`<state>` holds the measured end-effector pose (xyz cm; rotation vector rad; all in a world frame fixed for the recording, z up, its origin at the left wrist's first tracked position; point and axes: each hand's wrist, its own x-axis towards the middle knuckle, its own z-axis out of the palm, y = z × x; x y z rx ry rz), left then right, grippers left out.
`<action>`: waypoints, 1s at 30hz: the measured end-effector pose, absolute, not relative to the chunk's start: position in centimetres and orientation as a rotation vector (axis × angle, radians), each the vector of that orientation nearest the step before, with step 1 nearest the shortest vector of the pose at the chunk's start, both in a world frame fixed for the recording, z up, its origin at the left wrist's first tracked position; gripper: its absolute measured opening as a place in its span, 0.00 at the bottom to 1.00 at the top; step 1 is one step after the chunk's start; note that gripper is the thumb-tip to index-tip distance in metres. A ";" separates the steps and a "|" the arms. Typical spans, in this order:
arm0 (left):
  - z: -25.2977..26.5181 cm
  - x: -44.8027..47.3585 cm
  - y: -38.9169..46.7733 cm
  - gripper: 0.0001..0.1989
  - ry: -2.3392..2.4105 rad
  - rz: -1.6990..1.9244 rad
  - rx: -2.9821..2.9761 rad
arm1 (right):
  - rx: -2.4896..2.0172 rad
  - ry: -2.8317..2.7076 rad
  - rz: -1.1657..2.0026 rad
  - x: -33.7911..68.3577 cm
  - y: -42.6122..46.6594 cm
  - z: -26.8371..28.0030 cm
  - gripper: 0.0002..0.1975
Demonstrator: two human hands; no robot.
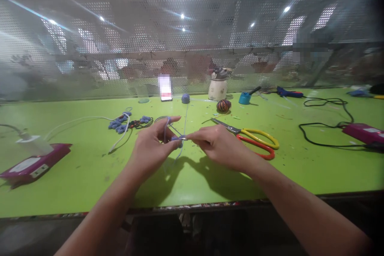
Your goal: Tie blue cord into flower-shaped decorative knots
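Observation:
My left hand (156, 140) pinches a small piece of blue-purple crochet work (177, 139), with yarn looped around its raised index finger. My right hand (214, 140) is closed on a thin crochet hook (184, 139), whose bright tip meets the crochet piece; most of the hook is hidden by the fingers. From the work a strand of yarn (186, 114) runs back to a small blue-purple yarn ball (185, 98). A loose tail hangs below the left thumb. Scissors (258, 138) with yellow and red handles lie just beyond my right wrist, blades partly apart.
Blue crocheted pieces (120, 123) and a white cable (81, 119) lie at left, near a purple power strip (36, 162). Behind stand a phone (166, 93), a pale bottle (217, 88), a multicoloured yarn ball (223, 106) and a blue pot (245, 98). Another power strip (364, 133) sits right.

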<state>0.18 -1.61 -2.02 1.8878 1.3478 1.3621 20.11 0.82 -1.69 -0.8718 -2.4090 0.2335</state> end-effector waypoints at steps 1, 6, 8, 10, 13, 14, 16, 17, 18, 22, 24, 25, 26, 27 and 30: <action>-2.0 0.4 -1.8 0.23 1.371 1.380 1.936 | -0.901 -2.373 0.292 20.0 0.7 -1.7 0.21; -2.4 1.1 -2.2 0.23 1.367 1.440 2.130 | -1.015 -2.116 0.623 19.3 0.4 -1.9 0.17; -2.8 1.3 -2.1 0.25 1.346 1.501 2.197 | -1.048 -1.977 0.802 18.9 0.4 -2.1 0.13; -3.3 1.6 -2.0 0.30 1.326 1.559 2.229 | -1.058 -1.800 1.006 18.4 0.4 -2.3 0.10; -3.4 2.0 -1.8 0.34 1.307 1.609 2.079 | -0.975 -1.526 1.258 17.7 0.3 -2.7 0.05; -3.3 2.0 -1.8 0.36 1.264 1.616 1.956 | -0.931 -1.461 1.306 17.5 0.3 -2.8 0.05; -2.9 2.0 -1.6 0.41 1.105 1.593 1.645 | -0.860 -1.402 1.349 17.3 0.2 -3.1 0.07; -2.6 1.8 -1.5 0.43 1.012 1.552 1.490 | -0.837 -1.404 1.345 17.3 0.1 -3.2 0.08; -2.3 1.6 -1.4 0.45 0.932 1.501 1.354 | -0.822 -1.427 1.323 17.3 0.1 -3.3 0.09; -1.3 0.7 -1.2 0.46 0.793 1.355 1.032 | -0.741 -1.700 0.863 17.8 0.2 -3.6 0.06; -1.0 0.3 -1.3 0.46 0.782 1.328 0.983 | -0.632 -1.860 0.523 18.3 0.5 -3.6 0.07; -0.9 0.2 -1.4 0.46 0.787 1.317 0.985 | -0.583 -1.934 0.398 18.6 0.7 -3.6 0.09; -0.9 0.1 -1.4 0.47 0.797 1.310 1.001 | -0.552 -2.004 0.301 18.9 0.8 -3.5 0.11; -0.9 0.0 -1.5 0.47 0.810 1.311 1.025 | -0.544 -2.072 0.215 19.2 1.0 -3.5 0.13; -1.1 -0.4 -1.5 0.49 0.844 1.323 1.124 | -0.578 -2.226 -0.013 20.0 1.4 -3.2 0.17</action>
